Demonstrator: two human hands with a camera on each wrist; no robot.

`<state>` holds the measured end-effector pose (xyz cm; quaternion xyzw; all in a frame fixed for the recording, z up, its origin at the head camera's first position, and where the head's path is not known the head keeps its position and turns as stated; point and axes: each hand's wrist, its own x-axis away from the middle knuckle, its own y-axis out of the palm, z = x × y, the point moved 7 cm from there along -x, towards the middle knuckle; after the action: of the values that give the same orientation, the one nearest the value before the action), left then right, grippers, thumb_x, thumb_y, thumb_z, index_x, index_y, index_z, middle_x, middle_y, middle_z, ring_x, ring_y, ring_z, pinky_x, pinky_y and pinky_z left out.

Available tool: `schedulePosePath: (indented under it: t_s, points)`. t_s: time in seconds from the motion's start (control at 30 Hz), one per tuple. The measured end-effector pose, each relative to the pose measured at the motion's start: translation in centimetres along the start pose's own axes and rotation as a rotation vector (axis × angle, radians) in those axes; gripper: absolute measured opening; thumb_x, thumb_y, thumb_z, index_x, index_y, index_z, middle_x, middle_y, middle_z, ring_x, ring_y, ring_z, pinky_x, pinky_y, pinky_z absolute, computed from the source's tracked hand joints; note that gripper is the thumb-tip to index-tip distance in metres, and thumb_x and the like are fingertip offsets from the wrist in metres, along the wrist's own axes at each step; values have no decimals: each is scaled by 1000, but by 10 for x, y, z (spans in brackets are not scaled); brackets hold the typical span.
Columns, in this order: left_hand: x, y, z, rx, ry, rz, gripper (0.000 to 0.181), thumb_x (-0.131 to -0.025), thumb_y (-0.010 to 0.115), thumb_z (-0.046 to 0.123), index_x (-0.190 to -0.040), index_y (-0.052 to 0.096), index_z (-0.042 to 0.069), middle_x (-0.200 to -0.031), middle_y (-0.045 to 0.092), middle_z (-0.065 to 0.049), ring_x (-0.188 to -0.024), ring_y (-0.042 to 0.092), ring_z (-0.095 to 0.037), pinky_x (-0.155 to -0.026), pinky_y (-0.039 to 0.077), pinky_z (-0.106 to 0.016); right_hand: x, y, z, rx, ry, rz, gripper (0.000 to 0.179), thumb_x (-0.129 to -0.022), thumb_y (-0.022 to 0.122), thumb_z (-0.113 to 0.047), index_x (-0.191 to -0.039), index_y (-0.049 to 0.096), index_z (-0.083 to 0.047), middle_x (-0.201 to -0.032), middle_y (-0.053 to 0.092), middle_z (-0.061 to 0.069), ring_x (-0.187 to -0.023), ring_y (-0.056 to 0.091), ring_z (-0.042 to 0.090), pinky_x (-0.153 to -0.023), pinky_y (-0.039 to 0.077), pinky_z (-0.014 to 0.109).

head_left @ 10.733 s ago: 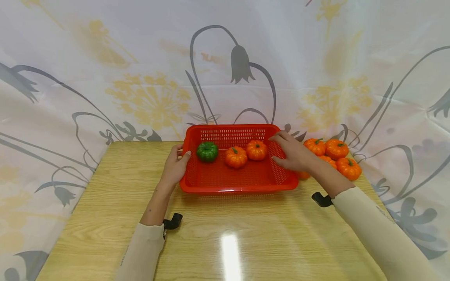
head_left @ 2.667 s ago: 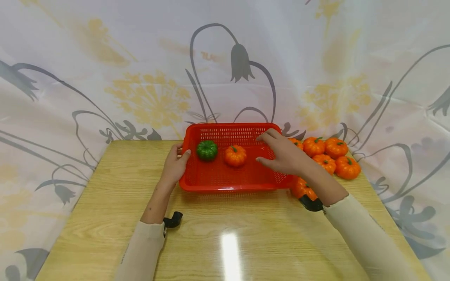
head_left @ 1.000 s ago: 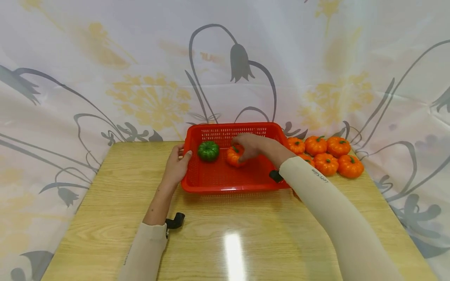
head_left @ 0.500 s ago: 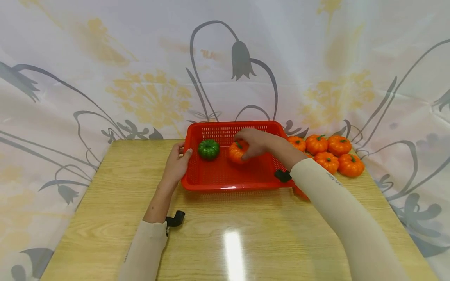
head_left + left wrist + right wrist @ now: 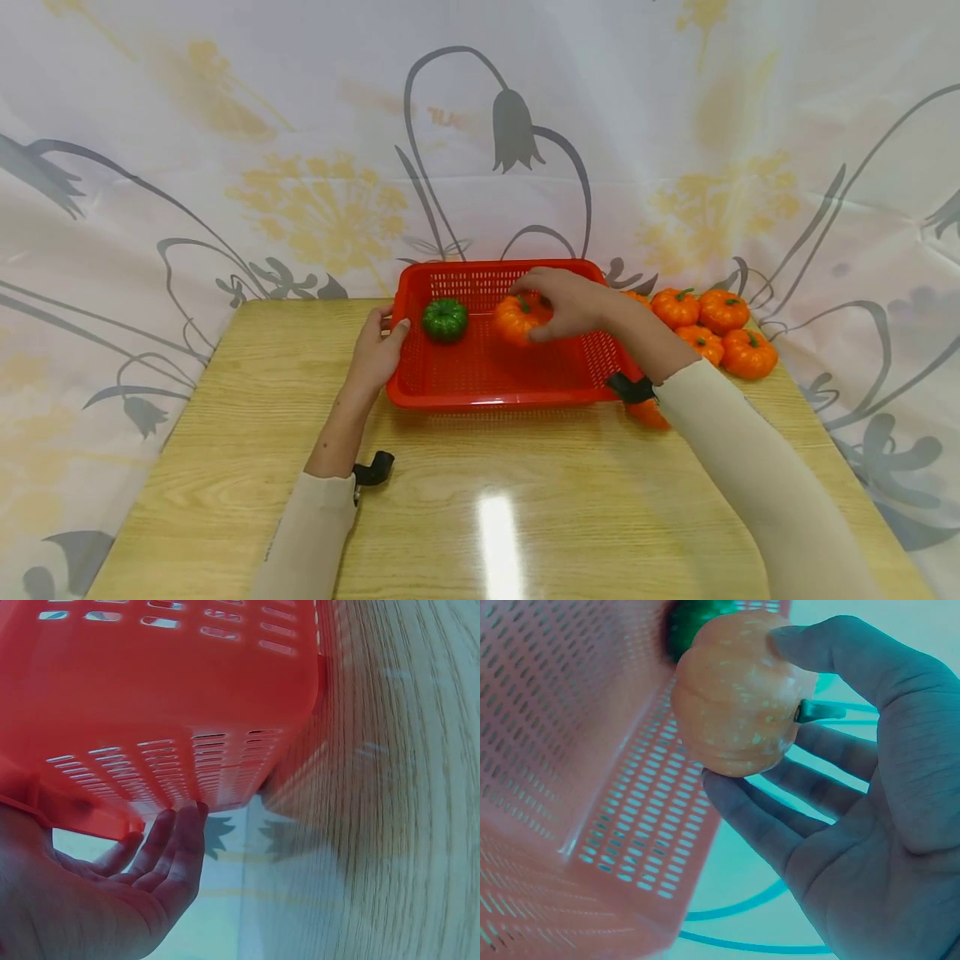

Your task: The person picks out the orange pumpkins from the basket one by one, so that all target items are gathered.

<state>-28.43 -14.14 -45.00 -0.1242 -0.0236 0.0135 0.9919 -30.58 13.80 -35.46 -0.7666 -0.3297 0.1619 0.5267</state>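
Observation:
My right hand holds a small orange pumpkin between thumb and fingers, over the red plastic basket. In the right wrist view the pumpkin shows its green stem toward the palm. A dark green pumpkin sits in the basket's left part. My left hand grips the basket's left rim, thumb on top. The left wrist view has that hand's fingers curled under the rim against the slotted outer wall.
Several orange pumpkins stand grouped on the wooden table right of the basket. Another pumpkin lies near the basket's front right corner, partly behind my right wrist. A flower-printed cloth hangs behind the table.
Earlier, the second orange pumpkin left the basket. Over the last second my right hand has lifted the remaining orange one and moved it slightly right. The left hand stays on the rim.

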Motion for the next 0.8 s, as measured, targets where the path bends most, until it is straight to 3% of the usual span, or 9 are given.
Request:
schedulePosePath:
  t_s: [0.2,0.47,0.8]
  points:
    - [0,1,-1,-2,-3,2,49,-112,51,22,-155,42,0,-134,55,-25,-118,63,-41,-95,59,-49,27,-8,-1,-60,0,63,63,-89,83,-26,-145,59,-11,-124,60,2,-104,55,24,-90,52,41]
    - [-3,-2,-1,8,-9,2,50,-112,52,24,-155,42,0,-136,54,-25,-119,62,-41,-98,58,-51,63,-15,4,-133,26,173,66,-88,83,-20,-148,57,-9,-141,58,8,-112,56,26,-99,52,49]
    - [-1,-1,-1,11,-13,0,50,-112,52,22,-155,41,0,-136,54,-25,-119,63,-42,-97,59,-52,115,-18,3,-217,160,272,68,-91,85,-25,-150,54,-12,-149,54,10,-125,57,35,-104,51,58]
